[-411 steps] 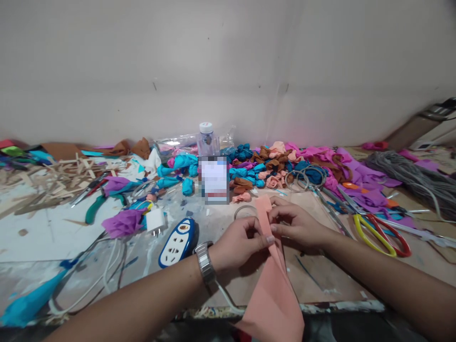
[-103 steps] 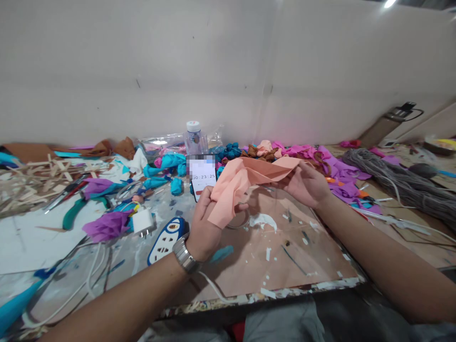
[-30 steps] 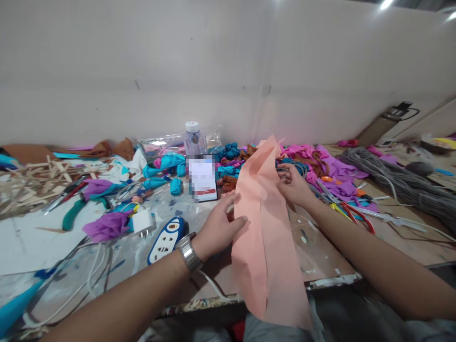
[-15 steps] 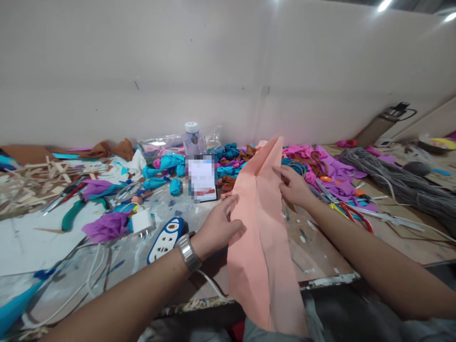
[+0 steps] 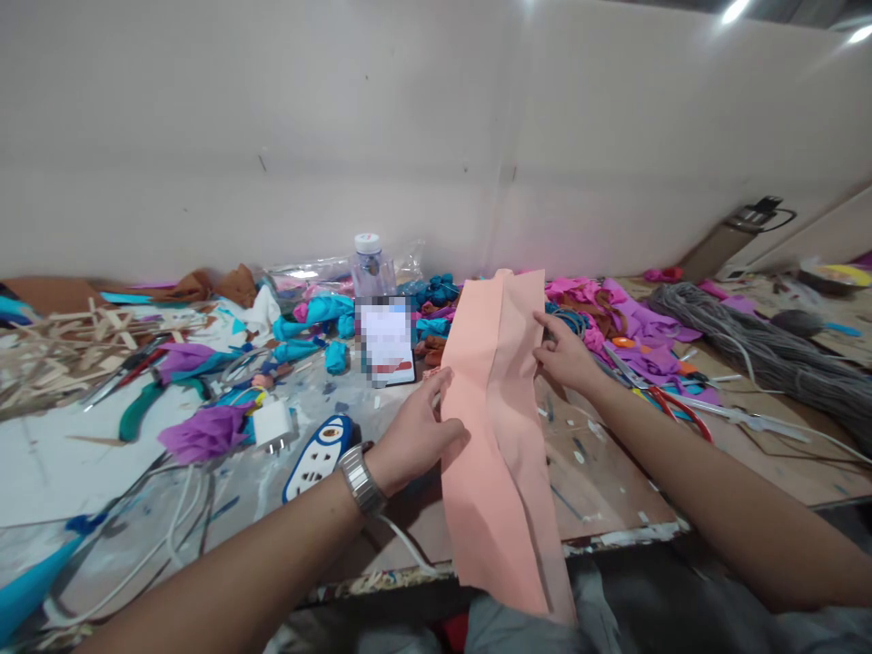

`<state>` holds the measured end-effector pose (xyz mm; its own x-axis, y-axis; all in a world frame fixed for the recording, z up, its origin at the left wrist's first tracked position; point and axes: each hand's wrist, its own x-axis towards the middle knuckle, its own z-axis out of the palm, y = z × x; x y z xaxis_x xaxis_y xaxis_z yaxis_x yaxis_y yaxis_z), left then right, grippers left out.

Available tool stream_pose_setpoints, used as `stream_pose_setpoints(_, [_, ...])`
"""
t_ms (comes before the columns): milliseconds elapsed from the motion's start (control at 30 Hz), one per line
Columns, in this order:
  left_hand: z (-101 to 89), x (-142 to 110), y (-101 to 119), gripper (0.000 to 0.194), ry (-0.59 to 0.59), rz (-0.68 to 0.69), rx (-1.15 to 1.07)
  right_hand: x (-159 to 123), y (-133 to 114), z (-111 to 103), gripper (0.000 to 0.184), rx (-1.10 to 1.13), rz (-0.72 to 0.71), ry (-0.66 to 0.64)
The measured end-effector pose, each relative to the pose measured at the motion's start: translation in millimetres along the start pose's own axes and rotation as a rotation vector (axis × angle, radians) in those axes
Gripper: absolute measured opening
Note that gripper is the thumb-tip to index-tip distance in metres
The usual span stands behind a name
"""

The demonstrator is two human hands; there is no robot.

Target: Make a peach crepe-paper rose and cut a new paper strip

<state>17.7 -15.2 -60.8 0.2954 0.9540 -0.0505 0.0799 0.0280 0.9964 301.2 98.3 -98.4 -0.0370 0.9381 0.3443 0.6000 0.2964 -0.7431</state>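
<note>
A long peach strip of crepe paper stretches from the middle of the table over its front edge, with a lengthwise fold or overlap down its centre. My left hand grips its left edge, thumb on top and the other fingers partly hidden along the edge. At the upper right edge, my right hand pinches the strip between thumb and fingers, the index finger reaching farther up. Just left of the strip stands a phone with its screen blurred out. The lower end of the paper hangs near my lap.
Left lie a power strip, a white charger, green-handled pliers and wooden sticks. A bottle stands behind the phone. Right are red-handled scissors, purple paper, grey yarn and a flask.
The strip's far end, peaked and creased before, now lies flatter and wider with a straighter top edge. Its lower end has shifted slightly. Both hands stay at nearly the same places.
</note>
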Motion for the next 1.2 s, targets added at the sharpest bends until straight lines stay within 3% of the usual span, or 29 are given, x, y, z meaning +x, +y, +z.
stream_pose_setpoints(167, [1.6, 0.4, -0.1, 0.082, -0.044, 0.021, -0.156, -2.5, -11.8, -1.3, 0.073, 0.101, 0.112, -0.053])
stream_pose_setpoints(367, [-1.4, 1.9, -7.1, 0.085, -0.035, -0.020, 0.032, -8.7, -25.9, -2.0, 0.050, 0.160, 0.169, -0.102])
stream_pose_setpoints(467, [-2.1, 0.8, -10.0, 0.081, -0.068, -0.030, 0.059, -8.2, -28.2, -4.7, 0.056, 0.165, 0.214, -0.073])
stream_pose_setpoints(700, [3.4, -3.6, 4.5, 0.072, -0.184, -0.220, -0.118, 0.1, -22.0, -12.2, 0.064, 0.106, 0.281, 0.028])
stream_pose_setpoints(867, [5.6, -5.6, 14.7, 0.065, -0.290, -0.171, -0.205, 2.4, -16.8, -11.5, 0.071, 0.069, 0.303, 0.065])
stream_pose_setpoints(1067, [4.1, -10.1, 15.0, 0.071, -0.271, -0.214, -0.160, 5.3, -9.3, -10.6, 0.079, 0.032, 0.244, 0.084])
stream_pose_setpoints(1200, [2.6, -12.1, 13.3, 0.058, -0.398, -0.188, -0.125, 14.7, -1.0, -10.1, 0.077, -0.021, 0.160, 0.116])
